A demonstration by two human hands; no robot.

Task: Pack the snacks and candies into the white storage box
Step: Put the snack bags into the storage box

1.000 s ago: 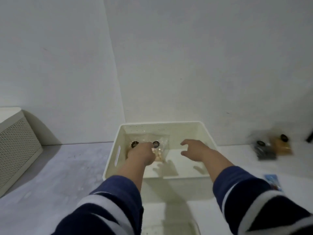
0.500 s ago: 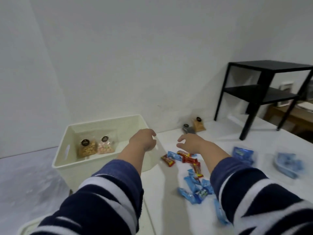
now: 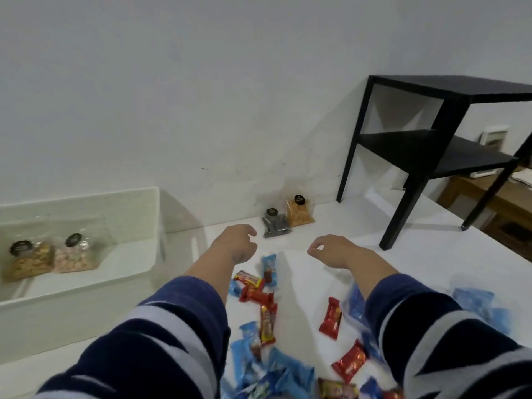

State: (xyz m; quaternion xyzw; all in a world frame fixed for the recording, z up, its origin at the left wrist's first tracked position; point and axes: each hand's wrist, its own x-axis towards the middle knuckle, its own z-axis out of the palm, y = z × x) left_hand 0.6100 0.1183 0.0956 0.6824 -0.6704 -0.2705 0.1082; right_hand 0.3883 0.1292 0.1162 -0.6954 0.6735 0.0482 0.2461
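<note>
The white storage box (image 3: 86, 286) stands at the left, holding two clear snack bags, one tan (image 3: 28, 262) and one pink (image 3: 75, 259). Two more snack bags lean by the wall: a dark one (image 3: 275, 224) and an orange one (image 3: 299, 216). Red and blue wrapped candies (image 3: 264, 300) lie scattered on the white surface below my arms. My left hand (image 3: 236, 244) hovers empty with curled fingers just left of the dark bag. My right hand (image 3: 334, 250) floats empty, fingers loosely apart, below and right of those bags.
A black two-shelf side table (image 3: 431, 145) stands at the right on the white surface. Clear packs of blue candies (image 3: 483, 306) lie at the right edge. A wooden desk (image 3: 495, 203) is behind the side table. The wall runs close behind the bags.
The view has swung right from the box to the candies. Both hands left the box, where the left hand set down a snack bag, and now reach toward the bags by the wall.
</note>
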